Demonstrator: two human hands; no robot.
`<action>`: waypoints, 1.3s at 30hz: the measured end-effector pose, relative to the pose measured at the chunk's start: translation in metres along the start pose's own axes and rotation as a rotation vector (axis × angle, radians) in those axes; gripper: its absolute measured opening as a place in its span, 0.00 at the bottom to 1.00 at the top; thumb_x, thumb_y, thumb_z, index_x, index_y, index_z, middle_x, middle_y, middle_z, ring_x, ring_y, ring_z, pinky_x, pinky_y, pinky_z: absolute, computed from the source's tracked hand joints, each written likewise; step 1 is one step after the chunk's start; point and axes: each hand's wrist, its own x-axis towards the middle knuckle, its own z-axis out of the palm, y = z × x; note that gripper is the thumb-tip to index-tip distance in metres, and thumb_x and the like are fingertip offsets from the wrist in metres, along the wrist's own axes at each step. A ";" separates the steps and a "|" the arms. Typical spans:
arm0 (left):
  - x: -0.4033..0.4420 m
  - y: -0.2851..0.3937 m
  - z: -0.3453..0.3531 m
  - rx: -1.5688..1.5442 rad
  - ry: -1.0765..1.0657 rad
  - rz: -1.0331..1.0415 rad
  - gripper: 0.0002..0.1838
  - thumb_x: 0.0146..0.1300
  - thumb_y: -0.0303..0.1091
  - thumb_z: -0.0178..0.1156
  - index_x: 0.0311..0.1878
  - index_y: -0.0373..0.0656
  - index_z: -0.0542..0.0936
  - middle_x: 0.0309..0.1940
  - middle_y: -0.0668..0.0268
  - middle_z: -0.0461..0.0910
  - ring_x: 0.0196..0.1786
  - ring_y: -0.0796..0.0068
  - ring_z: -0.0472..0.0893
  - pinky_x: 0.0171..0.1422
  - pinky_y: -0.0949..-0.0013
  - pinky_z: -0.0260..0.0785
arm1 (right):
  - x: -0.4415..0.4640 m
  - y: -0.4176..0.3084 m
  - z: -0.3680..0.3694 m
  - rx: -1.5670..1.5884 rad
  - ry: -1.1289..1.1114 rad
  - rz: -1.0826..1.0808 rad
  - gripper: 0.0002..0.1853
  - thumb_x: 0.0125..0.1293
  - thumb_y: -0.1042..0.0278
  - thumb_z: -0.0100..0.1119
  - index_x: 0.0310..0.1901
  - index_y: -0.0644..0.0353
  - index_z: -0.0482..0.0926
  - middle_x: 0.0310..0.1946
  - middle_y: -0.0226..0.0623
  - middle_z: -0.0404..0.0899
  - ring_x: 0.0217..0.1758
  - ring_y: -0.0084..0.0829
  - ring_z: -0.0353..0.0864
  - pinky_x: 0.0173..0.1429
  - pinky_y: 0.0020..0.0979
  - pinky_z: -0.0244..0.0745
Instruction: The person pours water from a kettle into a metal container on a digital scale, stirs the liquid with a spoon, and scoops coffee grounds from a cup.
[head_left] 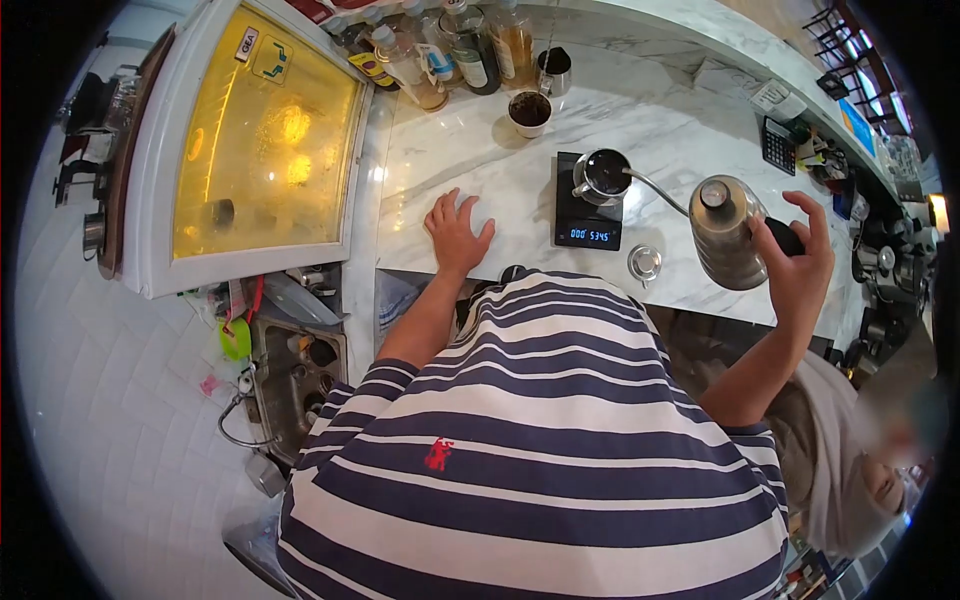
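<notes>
My right hand [803, 248] is wrapped round the black handle of a steel gooseneck kettle [732, 240]. The kettle's thin spout reaches left to the rim of a coffee dripper or pot [601, 200] with dark contents. Whether water is flowing is too small to tell. Under that vessel lies a black digital scale [567, 215] with lit blue digits. Resting on the marble counter [520, 215] to the left of the scale, my left hand [458, 235] has its fingers spread and holds nothing. A small clear, round cup [644, 262] stands at the counter's front, right of the scale.
Behind the scale are a white cup [529, 112] with dark grounds and a metal cup [554, 72]. Several bottles [470, 50] line the back left, beside a yellow-lit fridge [270, 140]. A sink [285, 395] lies at lower left; a calculator [778, 146] and another person [850, 450] are at right.
</notes>
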 end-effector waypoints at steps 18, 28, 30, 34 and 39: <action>-0.001 0.001 0.006 0.048 -0.042 -0.029 0.31 0.58 0.47 0.74 0.65 0.52 0.79 0.74 0.57 0.69 0.76 0.50 0.64 0.78 0.44 0.53 | 0.048 0.034 -0.007 0.012 -0.196 -0.105 0.22 0.62 0.71 0.77 0.56 0.58 0.79 0.22 0.32 0.82 0.28 0.14 0.75 0.34 0.19 0.67; -0.002 0.001 0.008 0.036 -0.046 -0.051 0.31 0.57 0.48 0.74 0.64 0.53 0.81 0.74 0.57 0.70 0.77 0.49 0.64 0.79 0.43 0.52 | 0.050 0.024 0.003 0.093 -0.178 -0.139 0.24 0.62 0.69 0.80 0.56 0.59 0.79 0.23 0.33 0.84 0.29 0.15 0.77 0.35 0.19 0.67; -0.002 -0.001 0.009 0.044 -0.049 -0.051 0.31 0.57 0.48 0.74 0.64 0.53 0.81 0.74 0.57 0.70 0.77 0.49 0.64 0.79 0.43 0.52 | 0.049 0.021 0.001 0.089 -0.160 -0.148 0.24 0.62 0.69 0.80 0.56 0.59 0.79 0.23 0.32 0.84 0.30 0.15 0.77 0.35 0.19 0.67; -0.002 0.000 0.008 0.043 -0.059 -0.062 0.31 0.57 0.48 0.74 0.64 0.53 0.81 0.74 0.58 0.70 0.77 0.50 0.64 0.79 0.44 0.52 | 0.045 0.020 -0.010 0.047 -0.139 -0.144 0.23 0.62 0.71 0.79 0.56 0.59 0.79 0.24 0.32 0.84 0.31 0.14 0.77 0.35 0.18 0.68; -0.003 -0.001 0.009 0.040 -0.042 -0.052 0.31 0.57 0.48 0.74 0.64 0.53 0.81 0.74 0.58 0.70 0.77 0.50 0.64 0.78 0.44 0.52 | 0.034 0.021 -0.017 0.041 -0.132 -0.132 0.22 0.62 0.72 0.78 0.56 0.58 0.79 0.24 0.31 0.83 0.31 0.14 0.77 0.35 0.18 0.67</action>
